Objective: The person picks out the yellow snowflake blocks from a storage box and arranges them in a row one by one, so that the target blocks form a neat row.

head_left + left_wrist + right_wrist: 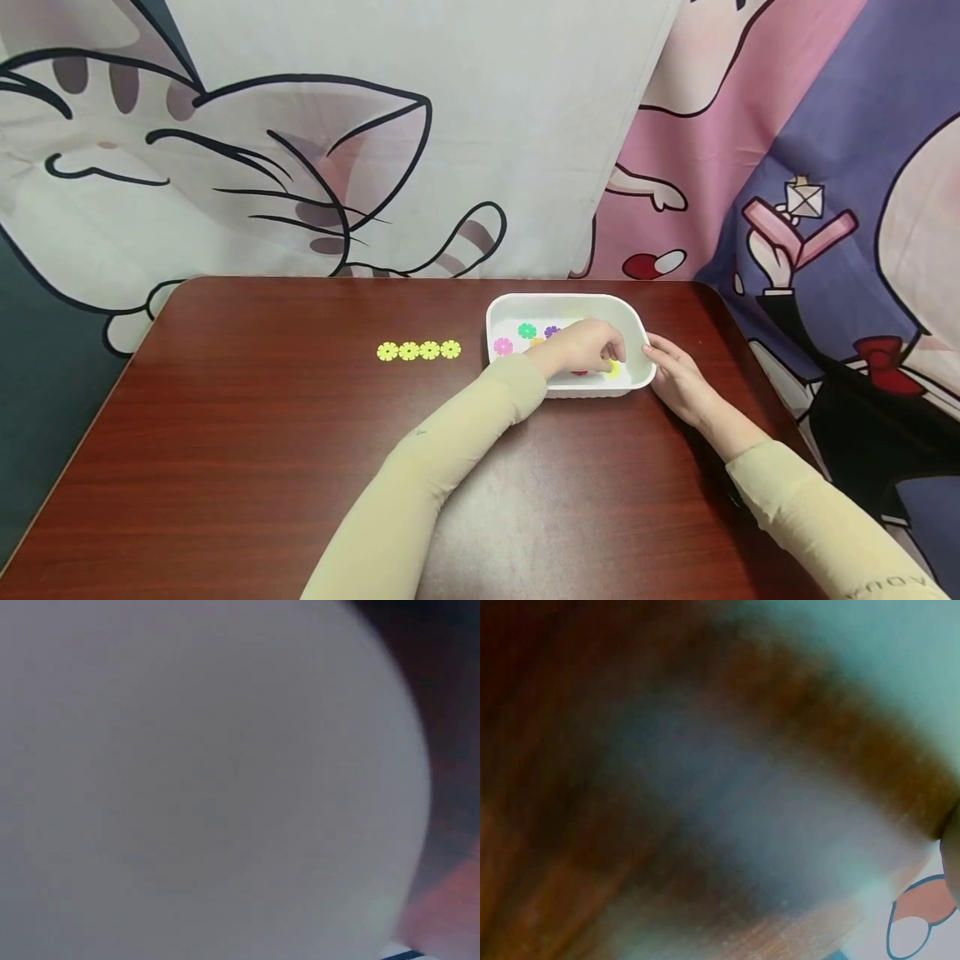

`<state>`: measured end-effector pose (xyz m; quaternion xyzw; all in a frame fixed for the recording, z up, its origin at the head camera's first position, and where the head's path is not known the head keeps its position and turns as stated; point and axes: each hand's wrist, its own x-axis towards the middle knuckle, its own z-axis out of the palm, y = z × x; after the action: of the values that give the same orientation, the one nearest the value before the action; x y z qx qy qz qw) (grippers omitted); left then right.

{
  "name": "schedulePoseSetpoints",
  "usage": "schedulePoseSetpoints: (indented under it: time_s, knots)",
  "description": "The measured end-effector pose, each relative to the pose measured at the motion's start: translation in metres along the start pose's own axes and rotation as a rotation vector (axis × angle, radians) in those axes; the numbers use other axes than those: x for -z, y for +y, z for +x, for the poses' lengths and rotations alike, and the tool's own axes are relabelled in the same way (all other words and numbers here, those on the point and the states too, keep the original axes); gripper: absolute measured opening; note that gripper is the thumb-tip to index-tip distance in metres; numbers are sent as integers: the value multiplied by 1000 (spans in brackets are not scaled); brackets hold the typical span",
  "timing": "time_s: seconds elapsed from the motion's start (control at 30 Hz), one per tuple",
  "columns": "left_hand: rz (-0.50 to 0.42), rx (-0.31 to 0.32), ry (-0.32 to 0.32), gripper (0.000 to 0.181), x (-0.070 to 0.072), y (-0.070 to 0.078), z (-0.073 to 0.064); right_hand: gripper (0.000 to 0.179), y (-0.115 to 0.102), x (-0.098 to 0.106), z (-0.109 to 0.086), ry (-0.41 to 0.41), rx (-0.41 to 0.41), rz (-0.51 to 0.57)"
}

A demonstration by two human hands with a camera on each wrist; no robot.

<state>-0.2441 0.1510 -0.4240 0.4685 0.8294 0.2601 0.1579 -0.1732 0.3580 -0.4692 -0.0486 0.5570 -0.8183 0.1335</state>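
A white plastic tray stands at the back right of the table, with small flower-shaped pieces in several colours inside. My left hand reaches down into it, fingers bent, fingertips right by a yellow flower piece; I cannot tell whether they hold it. With thumb and fingers, my right hand holds the tray's right end at the rim. Left of the tray, several yellow flower pieces lie in a straight row. A pink piece and a green piece show inside the tray; the left hand hides part of the contents.
The brown wooden table ends at the back against a cartoon-printed cloth. Both forearms, in pale yellow sleeves, reach in from the front. Blurred close surfaces fill most of both wrist views.
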Motion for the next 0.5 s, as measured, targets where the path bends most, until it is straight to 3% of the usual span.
schedulePoseSetpoints:
  time_s: [0.3,0.5]
  knots:
    - [-15,52,36,20,-3,0,-2,30,-1,0,1,0,-1,13]
    - [-20,45,23,22,-6,-3,-2,30,0,0,1,2,2,21]
